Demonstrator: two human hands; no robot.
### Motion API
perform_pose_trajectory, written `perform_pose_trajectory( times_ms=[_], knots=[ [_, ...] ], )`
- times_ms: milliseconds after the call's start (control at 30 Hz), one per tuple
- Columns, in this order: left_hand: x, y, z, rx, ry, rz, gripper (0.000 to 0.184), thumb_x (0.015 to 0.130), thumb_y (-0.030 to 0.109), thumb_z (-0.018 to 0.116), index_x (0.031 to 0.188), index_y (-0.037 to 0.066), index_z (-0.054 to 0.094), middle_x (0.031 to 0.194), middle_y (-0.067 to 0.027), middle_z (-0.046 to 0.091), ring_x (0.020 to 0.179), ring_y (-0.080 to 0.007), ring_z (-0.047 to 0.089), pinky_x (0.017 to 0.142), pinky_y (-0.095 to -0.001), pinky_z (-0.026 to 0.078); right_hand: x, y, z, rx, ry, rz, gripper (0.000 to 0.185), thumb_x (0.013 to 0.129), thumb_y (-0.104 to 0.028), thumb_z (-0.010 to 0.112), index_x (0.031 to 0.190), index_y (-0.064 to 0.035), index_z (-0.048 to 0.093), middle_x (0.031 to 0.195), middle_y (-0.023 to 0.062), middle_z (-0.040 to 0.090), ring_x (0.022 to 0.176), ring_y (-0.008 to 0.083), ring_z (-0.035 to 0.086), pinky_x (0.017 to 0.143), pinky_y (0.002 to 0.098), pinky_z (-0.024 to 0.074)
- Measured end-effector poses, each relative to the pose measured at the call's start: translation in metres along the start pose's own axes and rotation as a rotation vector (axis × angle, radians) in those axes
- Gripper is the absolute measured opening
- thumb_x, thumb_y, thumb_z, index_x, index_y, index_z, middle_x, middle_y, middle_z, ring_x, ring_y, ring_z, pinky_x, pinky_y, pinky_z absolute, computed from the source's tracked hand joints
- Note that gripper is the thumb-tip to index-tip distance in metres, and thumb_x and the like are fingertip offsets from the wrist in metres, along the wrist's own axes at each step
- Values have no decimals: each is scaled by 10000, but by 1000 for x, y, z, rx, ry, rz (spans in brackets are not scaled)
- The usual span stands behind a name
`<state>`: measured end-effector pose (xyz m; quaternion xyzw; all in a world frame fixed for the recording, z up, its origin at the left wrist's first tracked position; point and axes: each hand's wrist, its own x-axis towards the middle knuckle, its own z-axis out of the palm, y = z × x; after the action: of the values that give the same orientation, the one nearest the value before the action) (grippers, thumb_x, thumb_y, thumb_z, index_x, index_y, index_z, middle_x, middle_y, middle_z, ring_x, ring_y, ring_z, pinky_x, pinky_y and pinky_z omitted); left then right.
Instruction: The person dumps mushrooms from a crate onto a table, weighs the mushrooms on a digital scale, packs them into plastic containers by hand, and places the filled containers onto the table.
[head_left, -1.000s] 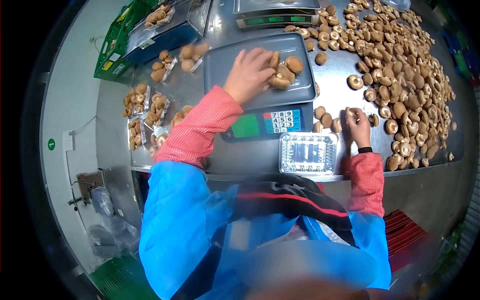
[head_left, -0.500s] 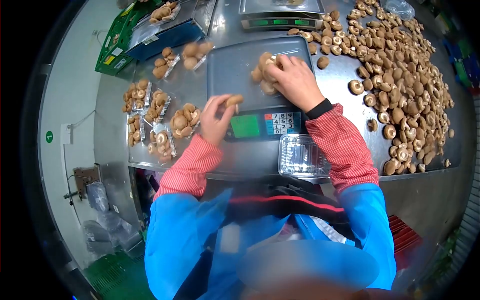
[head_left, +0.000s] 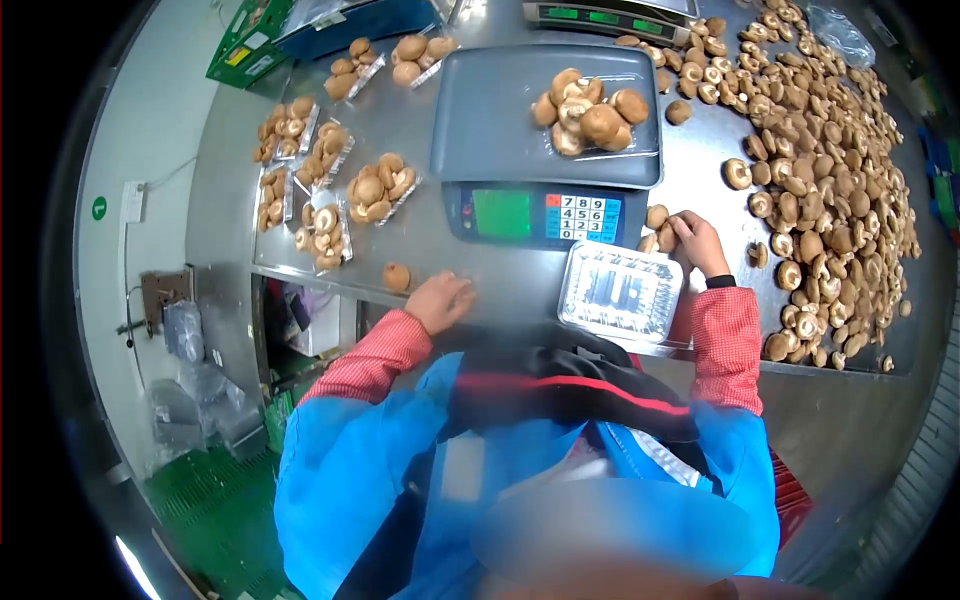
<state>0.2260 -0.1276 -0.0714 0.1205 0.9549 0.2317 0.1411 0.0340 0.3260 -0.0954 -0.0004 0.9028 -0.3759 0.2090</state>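
Red-and-white checked cuffs end at two bare hands. Left hand (head_left: pixel 441 302) is at the front edge of the metal table (head_left: pixel 520 290); its fingers are a little bent and close together, and I cannot tell whether something is under them. Just beside it, to the left, lies one single mushroom (head_left: pixel 397 277). Right hand (head_left: pixel 698 243), with a black band (head_left: pixel 720 281) at the wrist, has narrow, bent fingers touching the small group of mushrooms (head_left: pixel 657 217); whether it grips one of them I cannot tell. Near this hand is the clear plastic box (head_left: pixel 620 291), with no mushroom inside.

Behind the box stands the scale (head_left: pixel 455 222). Its keypad (head_left: pixel 582 218) shows 7 8 9, 4 5 6, 1 2 3 and 0; the green display (head_left: pixel 502 213) gives no figure that I can read. On the grey tray (head_left: pixel 485 120) rests a filled pack of mushrooms (head_left: pixel 590 112).

Farther left are other filled packs (head_left: pixel 372 190), and to the right spreads the big mushroom pile (head_left: pixel 835 185). On the wall, a round green sign (head_left: pixel 99 208) carries the number 1. The label (head_left: pixel 257 40) of the green crate (head_left: pixel 232 52) is too small for reading.
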Motion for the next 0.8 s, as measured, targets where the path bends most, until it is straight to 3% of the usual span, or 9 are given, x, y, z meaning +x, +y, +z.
perform_pose_trajectory(
  times_ms=[67, 200, 333, 433, 467, 567, 633, 733, 800],
  knots=[
    [4, 8, -6, 45, -14, 12, 347, 786, 270, 724, 1053, 71, 628, 935, -139, 565, 908, -341, 558, 803, -416, 470, -8, -3, -2, 257, -64, 79, 267, 943, -234, 572, 1110, -35, 630, 972, 131, 674, 849, 215, 641, 774, 314, 512],
    [22, 16, -12, -35, 219, 17, 318, 802, 252, 683, 1066, 81, 633, 954, -145, 595, 930, -354, 570, 823, -429, 473, -17, -14, -10, 319, -141, -47, 238, 922, -185, 611, 1075, -3, 600, 920, 85, 650, 881, 166, 607, 803, 300, 501],
    [42, 30, -23, -190, 318, -17, 199, 826, 162, 642, 1000, 65, 654, 927, -147, 602, 862, -353, 584, 766, -411, 486, -11, 0, -15, 51, -144, -85, 276, 887, -259, 661, 1003, -16, 601, 855, 72, 638, 808, 168, 606, 771, 299, 506],
    [49, 37, -22, -301, 359, -33, 154, 830, 120, 629, 966, 55, 662, 893, -142, 614, 845, -347, 595, 737, -400, 491, -17, -2, -15, -39, -61, 56, 332, 871, -320, 675, 979, -12, 615, 803, 73, 632, 744, 162, 599, 718, 297, 507],
    [50, 38, -20, -278, 379, -19, 133, 837, 92, 626, 954, 46, 668, 870, -128, 619, 803, -306, 608, 704, -364, 495, -13, 16, -8, -58, 6, 32, 374, 845, -353, 689, 978, -9, 627, 793, 108, 649, 711, 196, 622, 675, 317, 510],
    [51, 41, -12, -237, 422, 21, 102, 852, 37, 618, 931, 26, 680, 819, -101, 628, 716, -221, 633, 637, -294, 504, -23, -2, -9, -415, 233, -26, 388, 824, -317, 674, 1067, -18, 628, 881, 155, 664, 821, 293, 662, 746, 393, 516],
    [50, 43, -8, -243, 423, 27, 105, 854, 35, 615, 933, 24, 682, 810, -98, 626, 712, -216, 628, 636, -294, 501, -19, -24, -12, -270, 277, -52, 409, 834, -302, 653, 1160, -63, 592, 974, 144, 636, 870, 313, 646, 764, 398, 514],
    [53, 45, -2, -323, 373, -25, 114, 838, 93, 621, 918, 30, 672, 853, -138, 636, 815, -345, 619, 727, -391, 499, 3, -32, 11, -230, 226, -112, 370, 827, -294, 657, 1108, -55, 615, 964, 175, 612, 923, 317, 630, 794, 403, 505],
    [57, 51, -11, -339, 351, -22, 113, 839, 94, 620, 914, 27, 672, 861, -140, 639, 820, -341, 622, 727, -388, 500, 12, -41, 20, -219, 106, -78, 323, 812, -280, 661, 972, -2, 622, 934, 195, 622, 899, 343, 630, 797, 423, 497]
  ],
)
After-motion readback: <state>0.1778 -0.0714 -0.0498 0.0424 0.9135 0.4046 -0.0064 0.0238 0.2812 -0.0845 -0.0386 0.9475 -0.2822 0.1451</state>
